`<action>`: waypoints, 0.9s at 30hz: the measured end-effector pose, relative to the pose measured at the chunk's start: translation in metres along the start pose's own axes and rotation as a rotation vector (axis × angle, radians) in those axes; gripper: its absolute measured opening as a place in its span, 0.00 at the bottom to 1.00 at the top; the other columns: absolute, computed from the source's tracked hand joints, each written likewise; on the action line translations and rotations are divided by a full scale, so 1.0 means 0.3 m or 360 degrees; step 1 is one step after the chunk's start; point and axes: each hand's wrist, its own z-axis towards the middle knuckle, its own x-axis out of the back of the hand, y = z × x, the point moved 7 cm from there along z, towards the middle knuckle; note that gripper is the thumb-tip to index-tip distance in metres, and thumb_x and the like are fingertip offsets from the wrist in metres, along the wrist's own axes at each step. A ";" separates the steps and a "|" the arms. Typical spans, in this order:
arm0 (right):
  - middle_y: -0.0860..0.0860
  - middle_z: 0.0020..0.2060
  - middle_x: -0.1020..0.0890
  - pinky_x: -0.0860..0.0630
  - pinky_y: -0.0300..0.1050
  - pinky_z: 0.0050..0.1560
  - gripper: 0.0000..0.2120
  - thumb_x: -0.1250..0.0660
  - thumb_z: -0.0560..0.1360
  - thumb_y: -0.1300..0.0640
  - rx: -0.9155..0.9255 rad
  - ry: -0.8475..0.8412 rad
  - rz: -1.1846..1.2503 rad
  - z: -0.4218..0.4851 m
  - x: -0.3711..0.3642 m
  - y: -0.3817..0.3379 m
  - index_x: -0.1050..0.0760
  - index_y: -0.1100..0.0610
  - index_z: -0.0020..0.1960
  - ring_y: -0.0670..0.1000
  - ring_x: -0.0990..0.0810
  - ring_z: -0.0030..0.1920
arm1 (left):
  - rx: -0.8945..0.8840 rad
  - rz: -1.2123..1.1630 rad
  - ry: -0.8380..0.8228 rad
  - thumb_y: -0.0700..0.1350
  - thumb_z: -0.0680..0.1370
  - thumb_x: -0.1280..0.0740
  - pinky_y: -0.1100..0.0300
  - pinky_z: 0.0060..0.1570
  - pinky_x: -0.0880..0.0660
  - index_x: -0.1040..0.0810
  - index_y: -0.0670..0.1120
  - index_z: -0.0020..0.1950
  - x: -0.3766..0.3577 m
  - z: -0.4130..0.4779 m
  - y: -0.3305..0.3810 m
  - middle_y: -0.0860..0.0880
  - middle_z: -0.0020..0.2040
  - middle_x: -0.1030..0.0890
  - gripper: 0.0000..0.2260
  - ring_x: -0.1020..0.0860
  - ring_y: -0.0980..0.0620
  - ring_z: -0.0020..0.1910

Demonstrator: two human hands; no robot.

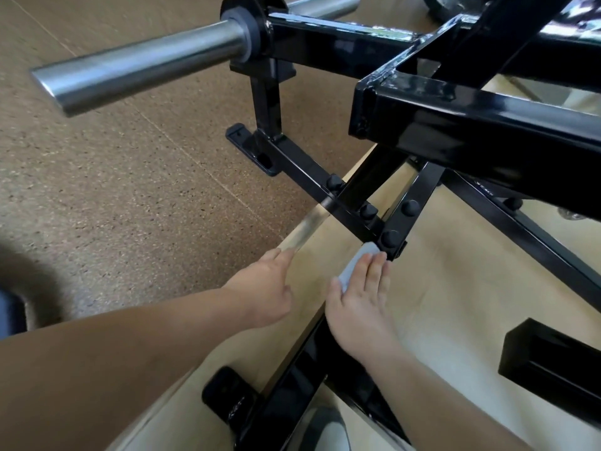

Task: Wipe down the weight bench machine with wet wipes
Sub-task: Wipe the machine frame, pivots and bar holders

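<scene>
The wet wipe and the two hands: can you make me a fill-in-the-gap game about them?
1. The right hand presses the wet wipe onto the machine with straight fingers, and the wipe's colour is ____.
2. The left hand holds ____.
3. The frame of the weight bench machine is painted ____.

Missing words: white; nothing; black.

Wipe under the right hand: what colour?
The wipe is white, faintly bluish, pressed under the right hand against the black frame. Head view.
</scene>
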 end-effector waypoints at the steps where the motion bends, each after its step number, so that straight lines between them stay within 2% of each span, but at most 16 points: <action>1: 0.51 0.78 0.75 0.71 0.48 0.78 0.35 0.56 0.86 0.42 -0.0031 0.0009 0.0049 0.038 0.031 0.014 0.74 0.54 0.81 0.50 0.76 0.78 | 0.0010 -0.0002 -0.0006 0.47 0.83 0.40 0.49 0.73 0.32 0.52 0.47 0.84 0.002 0.004 -0.004 0.48 0.83 0.45 0.33 0.34 0.44 0.77; 5: 0.50 0.79 0.75 0.71 0.49 0.78 0.33 0.57 0.86 0.42 -0.0049 0.0011 -0.0037 0.070 0.052 0.020 0.71 0.52 0.82 0.52 0.76 0.78 | 0.0009 -0.0009 -0.0064 0.46 0.84 0.40 0.49 0.75 0.35 0.54 0.48 0.85 -0.009 -0.002 0.001 0.50 0.84 0.50 0.33 0.39 0.44 0.80; 9: 0.53 0.80 0.73 0.74 0.49 0.77 0.31 0.59 0.86 0.45 0.0218 0.0001 -0.0311 -0.100 -0.058 -0.054 0.68 0.55 0.83 0.52 0.77 0.78 | -0.0047 0.0052 -0.0057 0.44 0.84 0.40 0.51 0.74 0.34 0.51 0.47 0.84 -0.011 -0.023 0.014 0.49 0.83 0.45 0.32 0.36 0.45 0.79; 11: 0.51 0.82 0.67 0.72 0.46 0.77 0.29 0.61 0.87 0.46 0.0351 0.0015 -0.0375 -0.159 -0.090 -0.086 0.61 0.56 0.84 0.49 0.76 0.78 | -0.0046 0.0055 -0.0041 0.44 0.84 0.40 0.54 0.74 0.35 0.49 0.46 0.84 -0.007 -0.031 0.011 0.48 0.83 0.43 0.31 0.36 0.46 0.79; 14: 0.49 0.83 0.45 0.63 0.38 0.79 0.27 0.56 0.87 0.48 0.0380 0.0092 -0.0090 -0.153 -0.046 -0.102 0.42 0.58 0.83 0.44 0.59 0.83 | -0.0028 -0.0093 0.0052 0.45 0.84 0.40 0.57 0.74 0.36 0.42 0.46 0.83 0.020 -0.041 0.024 0.48 0.81 0.36 0.27 0.35 0.48 0.78; 16: 0.49 0.79 0.34 0.51 0.39 0.80 0.25 0.53 0.87 0.47 0.0328 0.0140 0.0272 -0.144 0.013 -0.115 0.32 0.57 0.78 0.45 0.44 0.81 | -0.0023 -0.0352 0.0123 0.43 0.83 0.39 0.60 0.74 0.35 0.33 0.47 0.80 0.046 -0.056 0.047 0.49 0.77 0.29 0.24 0.30 0.51 0.75; 17: 0.49 0.75 0.28 0.43 0.39 0.78 0.24 0.52 0.87 0.46 0.0288 0.0131 0.0443 -0.147 0.040 -0.126 0.28 0.56 0.74 0.44 0.36 0.77 | -0.0020 -0.0549 0.0125 0.41 0.82 0.37 0.60 0.73 0.32 0.30 0.48 0.78 0.061 -0.064 0.063 0.50 0.74 0.26 0.23 0.28 0.53 0.73; 18: 0.49 0.67 0.23 0.36 0.34 0.72 0.23 0.52 0.87 0.45 0.0233 0.0120 0.0600 -0.154 0.067 -0.136 0.25 0.54 0.67 0.39 0.28 0.68 | -0.0024 -0.0749 0.0097 0.39 0.80 0.36 0.60 0.70 0.29 0.28 0.49 0.77 0.076 -0.073 0.080 0.52 0.73 0.24 0.24 0.27 0.55 0.72; 19: 0.45 0.58 0.20 0.33 0.26 0.61 0.20 0.52 0.87 0.45 0.0164 0.0099 0.0746 -0.161 0.088 -0.142 0.23 0.51 0.60 0.33 0.25 0.59 | -0.0048 -0.0907 0.0032 0.37 0.79 0.34 0.62 0.66 0.26 0.28 0.51 0.76 0.092 -0.086 0.101 0.55 0.71 0.24 0.26 0.27 0.57 0.71; 20: 0.42 0.49 0.20 0.32 0.23 0.51 0.18 0.51 0.88 0.47 0.0112 0.0077 0.0878 -0.168 0.112 -0.156 0.24 0.48 0.53 0.31 0.24 0.51 | -0.0082 -0.1014 -0.0044 0.37 0.77 0.32 0.63 0.63 0.23 0.28 0.54 0.77 0.105 -0.102 0.125 0.57 0.71 0.25 0.29 0.27 0.59 0.70; 21: 0.41 0.43 0.21 0.31 0.23 0.46 0.18 0.50 0.88 0.48 0.0085 0.0052 0.0990 -0.172 0.136 -0.173 0.24 0.47 0.49 0.32 0.22 0.47 | -0.0111 -0.1077 -0.0126 0.37 0.74 0.29 0.63 0.61 0.22 0.28 0.57 0.76 0.118 -0.117 0.147 0.59 0.70 0.24 0.32 0.27 0.60 0.69; 22: 0.41 0.42 0.20 0.29 0.26 0.45 0.18 0.50 0.88 0.48 0.0076 0.0026 0.1093 -0.172 0.156 -0.190 0.24 0.46 0.48 0.36 0.21 0.46 | -0.0141 -0.1111 -0.0191 0.39 0.72 0.26 0.60 0.61 0.21 0.27 0.60 0.74 0.132 -0.133 0.167 0.59 0.67 0.22 0.33 0.25 0.60 0.68; 23: 0.41 0.43 0.19 0.26 0.31 0.49 0.19 0.50 0.88 0.47 0.0062 -0.0003 0.1168 -0.169 0.170 -0.204 0.22 0.46 0.50 0.39 0.19 0.47 | -0.0181 -0.1135 -0.0210 0.41 0.71 0.23 0.60 0.60 0.21 0.24 0.61 0.70 0.152 -0.150 0.187 0.60 0.63 0.19 0.31 0.23 0.61 0.64; 24: 0.41 0.46 0.18 0.22 0.37 0.54 0.18 0.50 0.88 0.46 0.0020 -0.0044 0.1196 -0.167 0.181 -0.217 0.21 0.45 0.53 0.41 0.18 0.50 | -0.0228 -0.1156 -0.0180 0.41 0.71 0.22 0.62 0.57 0.21 0.20 0.61 0.64 0.173 -0.166 0.206 0.61 0.57 0.16 0.25 0.20 0.63 0.59; 26: 0.44 0.53 0.18 0.23 0.52 0.66 0.19 0.49 0.87 0.44 -0.0068 -0.0143 0.1134 -0.168 0.210 -0.255 0.21 0.49 0.61 0.47 0.18 0.56 | -0.0291 -0.1129 0.0040 0.41 0.74 0.23 0.66 0.47 0.23 0.15 0.56 0.49 0.235 -0.195 0.230 0.60 0.44 0.14 0.10 0.18 0.64 0.46; 27: 0.48 0.54 0.16 0.23 0.56 0.67 0.21 0.49 0.87 0.43 -0.0082 -0.0170 0.1058 -0.164 0.225 -0.273 0.20 0.50 0.61 0.50 0.18 0.57 | -0.0284 -0.1110 0.0160 0.40 0.76 0.24 0.65 0.42 0.25 0.16 0.52 0.42 0.266 -0.208 0.227 0.58 0.37 0.16 0.07 0.19 0.63 0.38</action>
